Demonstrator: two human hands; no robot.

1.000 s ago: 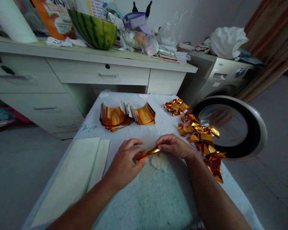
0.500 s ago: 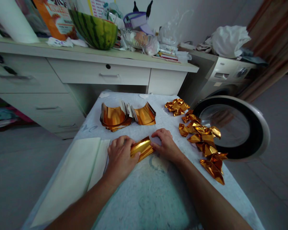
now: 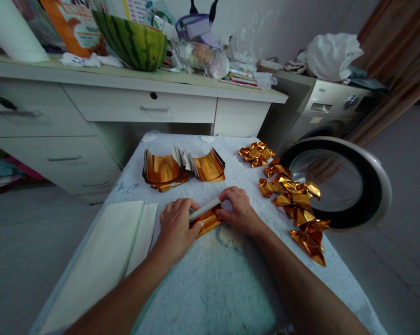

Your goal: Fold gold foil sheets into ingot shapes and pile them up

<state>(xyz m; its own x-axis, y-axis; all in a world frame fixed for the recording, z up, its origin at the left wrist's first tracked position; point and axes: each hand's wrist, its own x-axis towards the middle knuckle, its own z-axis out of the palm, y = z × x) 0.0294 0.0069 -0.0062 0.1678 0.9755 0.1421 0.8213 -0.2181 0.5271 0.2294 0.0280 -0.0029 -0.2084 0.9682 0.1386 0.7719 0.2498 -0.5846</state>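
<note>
Between my hands is a sheet of gold foil paper, its far edge folded up so that a pale strip of its back shows. My left hand grips the left end, thumb on the near side. The right end is pinched by my right hand, thumb against fingers. Beyond them lie two curved stacks of gold foil sheets, a left stack and a right stack. To the right, several folded gold foil pieces form a loose row, with a smaller heap behind.
White folded paper lies on the cloth-covered table at left. An open round washing machine door stands close to the table's right edge. Behind is a white desk bearing half a watermelon and plastic bags.
The far edge of the foil sheet has come up and toward me, so its pale back now shows where shiny gold was. Both hands stay at its ends.
</note>
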